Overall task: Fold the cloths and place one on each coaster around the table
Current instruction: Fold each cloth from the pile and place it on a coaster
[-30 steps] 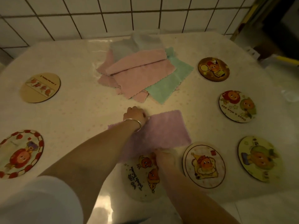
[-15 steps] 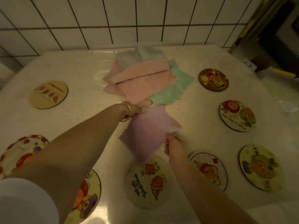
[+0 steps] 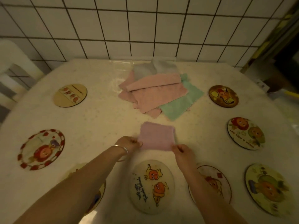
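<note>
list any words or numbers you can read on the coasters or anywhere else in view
None can be read for certain.
Near centre coaster: dark handwritten lettering down its left side, too blurred to read.
Right coaster: curved line of small text along its lower edge, too blurred.
Far left coaster: tiny line of print along its top, too small.
Near right coaster: dark marks near its top edge, unreadable.
Cloths and wall tiles: no text seen.

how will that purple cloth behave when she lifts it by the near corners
The purple cloth will probably droop and unfold, since it is thin and soft. It looks light: the left hand and right hand merely pinch its corners. Its fuzzy nap likely resists slipping.
</note>
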